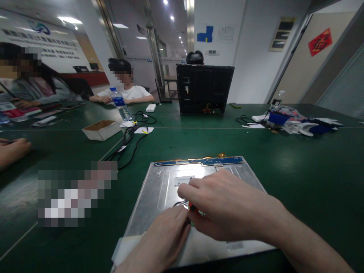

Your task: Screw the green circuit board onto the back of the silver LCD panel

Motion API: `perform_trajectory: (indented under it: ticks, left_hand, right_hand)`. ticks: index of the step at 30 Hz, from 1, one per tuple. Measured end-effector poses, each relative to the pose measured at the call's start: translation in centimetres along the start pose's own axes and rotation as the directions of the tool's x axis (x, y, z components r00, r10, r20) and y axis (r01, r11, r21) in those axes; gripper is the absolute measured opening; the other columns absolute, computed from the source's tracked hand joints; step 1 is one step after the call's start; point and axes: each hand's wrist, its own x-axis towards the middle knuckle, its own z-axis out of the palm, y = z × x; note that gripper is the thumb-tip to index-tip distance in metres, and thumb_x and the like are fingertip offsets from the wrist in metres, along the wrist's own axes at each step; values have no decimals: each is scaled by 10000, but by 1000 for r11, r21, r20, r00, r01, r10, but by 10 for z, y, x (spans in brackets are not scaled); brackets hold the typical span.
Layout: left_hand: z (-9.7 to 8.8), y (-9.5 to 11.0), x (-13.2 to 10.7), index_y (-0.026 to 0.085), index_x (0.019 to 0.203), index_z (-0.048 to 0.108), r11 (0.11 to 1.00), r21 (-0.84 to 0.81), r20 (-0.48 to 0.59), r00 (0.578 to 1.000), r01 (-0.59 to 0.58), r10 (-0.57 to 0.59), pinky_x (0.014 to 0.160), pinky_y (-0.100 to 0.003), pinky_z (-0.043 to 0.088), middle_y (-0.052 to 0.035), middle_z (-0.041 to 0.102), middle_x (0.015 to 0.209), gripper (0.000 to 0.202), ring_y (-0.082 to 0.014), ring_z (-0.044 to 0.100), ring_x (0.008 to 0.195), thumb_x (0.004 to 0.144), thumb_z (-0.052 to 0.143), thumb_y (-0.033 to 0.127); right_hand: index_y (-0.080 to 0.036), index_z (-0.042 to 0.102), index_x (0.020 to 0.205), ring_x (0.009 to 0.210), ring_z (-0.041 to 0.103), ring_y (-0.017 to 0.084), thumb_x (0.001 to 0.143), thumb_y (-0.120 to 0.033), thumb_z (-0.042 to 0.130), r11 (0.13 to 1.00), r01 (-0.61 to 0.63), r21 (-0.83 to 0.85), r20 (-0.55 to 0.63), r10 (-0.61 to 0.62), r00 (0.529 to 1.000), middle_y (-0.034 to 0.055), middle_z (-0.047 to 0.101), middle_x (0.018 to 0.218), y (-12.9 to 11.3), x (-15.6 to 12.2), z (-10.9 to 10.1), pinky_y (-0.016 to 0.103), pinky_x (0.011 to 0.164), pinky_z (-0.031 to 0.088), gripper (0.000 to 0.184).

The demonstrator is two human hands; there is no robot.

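Note:
A flat display panel (148, 193) lies metal back up on the table before me, with a blue circuit strip (182, 162) along its far edge. Over the middle of the panel, my right hand (224, 204) is closed around a small red and black object (193, 207), mostly hidden by the fingers. Close beside it, my left hand (166, 231) rests low on the panel, fingers pressed together near a dark wire (179, 203). Whatever those left fingertips pinch is hidden. A bit of green shows between the two hands, too small to identify.
Black cables (129, 140) and an open box (101, 131) lie to the left, near a water bottle (121, 104). A black monitor casing (205, 89) stands across the table. Gloves and bags (298, 123) are heaped far right. Other people sit at the left and far side.

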Motion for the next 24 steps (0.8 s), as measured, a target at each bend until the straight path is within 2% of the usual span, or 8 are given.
perform_trajectory:
  ticks: [8,20,24]
  left_hand:
    - [1,-3,0,208,997,594,999,-31,-2,999,-42,42,773,-363,517,-74,688,980,222,-235,664,881,941,380,205]
    - [1,-4,0,197,993,611,1000,8,80,996,28,-28,817,-378,519,-94,690,1014,253,-246,655,921,953,362,214]
    - [-1,-2,1,195,1006,604,1000,7,70,998,4,-5,808,-399,521,-99,694,1017,260,-258,661,916,956,350,210]
  right_hand:
    - [-185,562,946,528,492,124,888,-246,578,1000,-4,-18,-12,4,1000,6,669,755,0,1,4,278,465,164,86]
    - [-179,558,929,557,535,131,892,-252,602,1000,-14,-14,22,14,1000,10,672,767,1,1,2,280,463,198,93]
    - [-178,557,919,553,547,132,902,-269,595,1000,-10,-22,20,11,1000,9,673,755,2,2,2,284,464,198,100]
